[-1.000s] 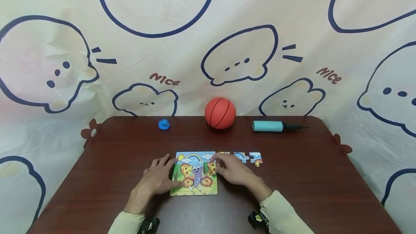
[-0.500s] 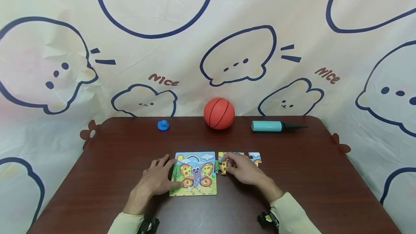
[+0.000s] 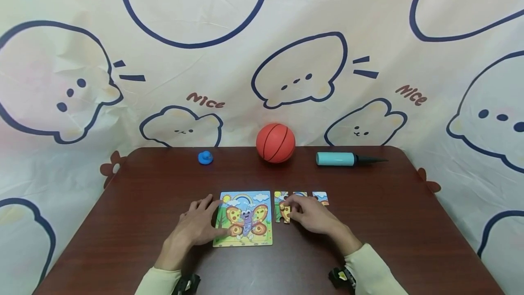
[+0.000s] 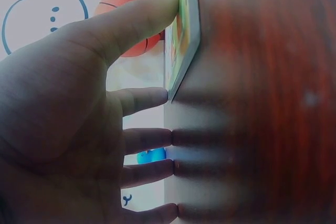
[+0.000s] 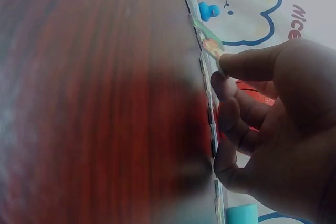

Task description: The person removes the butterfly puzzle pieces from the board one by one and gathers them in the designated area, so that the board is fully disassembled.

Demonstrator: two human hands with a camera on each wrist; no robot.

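A colourful butterfly puzzle board (image 3: 244,218) lies flat on the dark wooden table (image 3: 368,240). My left hand (image 3: 213,217) rests flat beside it, thumb on the board's near left edge (image 4: 184,35) and straight fingers (image 4: 152,137) on the wood. My right hand (image 3: 289,209) pinches an orange and green puzzle piece (image 3: 283,213) just right of the board; the right wrist view shows the thumb on this piece (image 5: 211,44) with the other fingers curled. Three loose pieces (image 3: 300,194) lie in a row behind that hand.
An orange ball (image 3: 275,143), a small blue object (image 3: 205,157) and a teal hand pump (image 3: 345,159) sit along the table's far edge, against a patterned cloth backdrop. Bare wood stretches left and right of the puzzle.
My right hand drew a piece off the board's right side and moved it right, then slightly toward me. The left hand and the board stayed put.
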